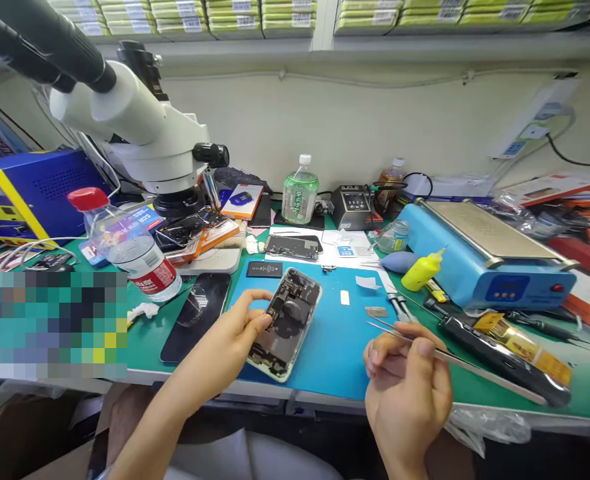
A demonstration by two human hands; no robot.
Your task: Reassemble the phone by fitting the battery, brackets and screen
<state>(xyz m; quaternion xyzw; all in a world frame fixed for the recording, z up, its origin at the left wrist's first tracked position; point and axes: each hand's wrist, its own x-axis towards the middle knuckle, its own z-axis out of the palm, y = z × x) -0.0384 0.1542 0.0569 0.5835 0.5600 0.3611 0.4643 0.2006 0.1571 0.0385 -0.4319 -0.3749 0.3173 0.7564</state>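
The left hand [245, 327], thumb and fingers closed along one edge, holds an opened smartphone [291, 327] over a blue work mat [332, 360] as the curled right hand [411, 380] pinches metal tweezers [489, 375].

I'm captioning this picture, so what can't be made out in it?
Head view:
Opened smartphone: edge partly behind the left hand.
Tweezers: middle behind the right hand.
Microscope eyepieces: cut off at top left.
Phone battery: print too small.
Pixelated patch: hides what's beneath.

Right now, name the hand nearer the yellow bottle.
Right. The right hand, holding tweezers, is in front of the yellow bottle; the left hand, holding the opened phone, is farther away, leftward.
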